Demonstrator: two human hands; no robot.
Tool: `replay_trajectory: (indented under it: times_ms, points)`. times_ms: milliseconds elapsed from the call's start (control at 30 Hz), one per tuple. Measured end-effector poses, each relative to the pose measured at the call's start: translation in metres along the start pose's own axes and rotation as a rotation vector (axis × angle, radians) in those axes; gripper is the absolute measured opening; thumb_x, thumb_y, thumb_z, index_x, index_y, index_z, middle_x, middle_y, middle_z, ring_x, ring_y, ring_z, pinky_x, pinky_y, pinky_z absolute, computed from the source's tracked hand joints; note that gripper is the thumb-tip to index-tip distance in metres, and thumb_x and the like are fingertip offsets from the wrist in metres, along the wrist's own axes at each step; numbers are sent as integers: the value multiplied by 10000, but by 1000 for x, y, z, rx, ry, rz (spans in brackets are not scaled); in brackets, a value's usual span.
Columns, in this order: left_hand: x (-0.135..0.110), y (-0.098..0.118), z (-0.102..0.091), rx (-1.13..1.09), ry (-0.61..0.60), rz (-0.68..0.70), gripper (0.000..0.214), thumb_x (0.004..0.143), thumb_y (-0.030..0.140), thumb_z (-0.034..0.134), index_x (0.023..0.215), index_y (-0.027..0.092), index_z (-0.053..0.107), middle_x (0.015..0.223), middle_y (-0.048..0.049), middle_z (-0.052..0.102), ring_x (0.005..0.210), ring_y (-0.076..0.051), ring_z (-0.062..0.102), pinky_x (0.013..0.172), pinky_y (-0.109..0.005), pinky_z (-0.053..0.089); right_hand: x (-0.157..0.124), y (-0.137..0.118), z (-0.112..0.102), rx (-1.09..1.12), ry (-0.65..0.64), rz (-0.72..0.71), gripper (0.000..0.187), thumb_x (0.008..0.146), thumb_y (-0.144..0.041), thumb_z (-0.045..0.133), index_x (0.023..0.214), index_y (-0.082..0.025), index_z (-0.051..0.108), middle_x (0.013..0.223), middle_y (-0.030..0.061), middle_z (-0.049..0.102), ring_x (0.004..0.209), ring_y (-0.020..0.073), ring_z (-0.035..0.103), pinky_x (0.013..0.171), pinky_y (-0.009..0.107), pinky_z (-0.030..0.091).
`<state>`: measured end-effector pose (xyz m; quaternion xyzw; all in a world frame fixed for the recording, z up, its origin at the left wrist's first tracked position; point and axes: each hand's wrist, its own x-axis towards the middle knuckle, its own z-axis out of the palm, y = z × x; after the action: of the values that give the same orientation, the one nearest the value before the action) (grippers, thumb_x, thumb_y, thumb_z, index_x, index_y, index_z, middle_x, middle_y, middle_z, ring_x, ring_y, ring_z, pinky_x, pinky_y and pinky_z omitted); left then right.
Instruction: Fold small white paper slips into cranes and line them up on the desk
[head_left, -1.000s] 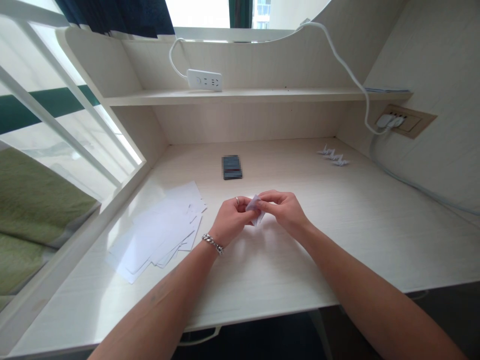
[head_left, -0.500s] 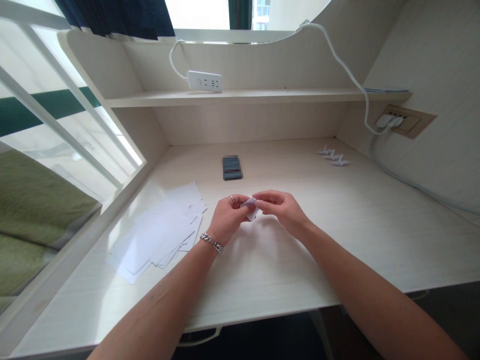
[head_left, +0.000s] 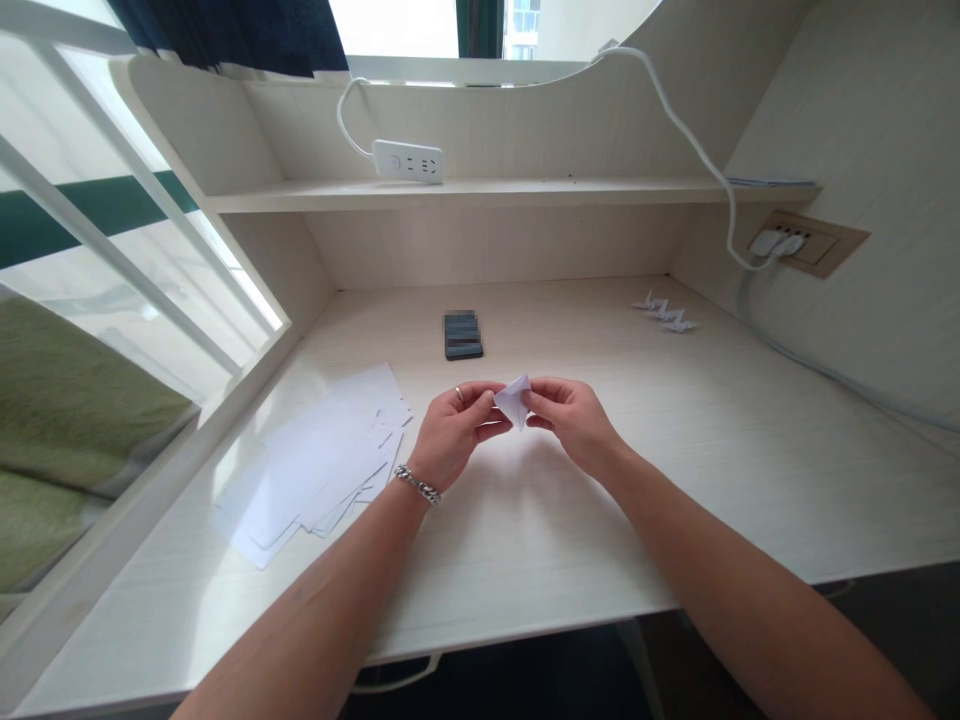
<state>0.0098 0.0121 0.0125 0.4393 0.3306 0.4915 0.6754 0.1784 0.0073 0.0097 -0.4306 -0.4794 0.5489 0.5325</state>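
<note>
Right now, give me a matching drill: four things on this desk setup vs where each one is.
1 folded paper
2 power strip
3 loose white sheets
4 dark device

A upper shelf
B desk, left side
C pinched between left hand and right hand
D desk, far middle

Pairs: 1-C, 2-A, 3-B, 4-D

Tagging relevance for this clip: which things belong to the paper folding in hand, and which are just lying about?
In use: small folded paper, pinched between left hand and right hand; loose white sheets beside them, likely supply; folded paper figures at the back right, likely the same work.
Lying about: dark flat object, power strip, wall socket.
</note>
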Motion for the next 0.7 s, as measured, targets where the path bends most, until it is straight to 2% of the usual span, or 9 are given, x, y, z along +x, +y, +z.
replay_trajectory:
  times_ms: [300, 500, 700]
  points:
    - [2, -6, -1, 41, -40, 16, 329, 704, 305, 799, 941, 98, 704, 853, -87, 731, 783, -159, 675, 791, -328, 555, 1, 7, -1, -114, -12, -77, 279, 691, -378, 768, 823, -138, 721, 753, 58, 695, 695, 178, 612, 652, 321, 493]
    - [4, -11, -1, 93, 15, 27, 311, 669, 315, 822, 858, 97, 706, 755, -65, 724, 696, -138, 663, 738, -309, 560, 1, 9, 0, -149, -24, -146, 216, 702, -338, 755, 783, -146, 701, 699, 22, 661, 648, 153, 585, 608, 288, 476]
    - [4, -7, -1, 166, 77, 65, 292, 656, 349, 826, 781, 114, 705, 640, -32, 687, 584, -105, 613, 629, -257, 530, -2, 2, 2, -50, -119, -40, 283, 746, -393, 713, 891, -150, 731, 782, 55, 687, 726, 183, 622, 668, 331, 507]
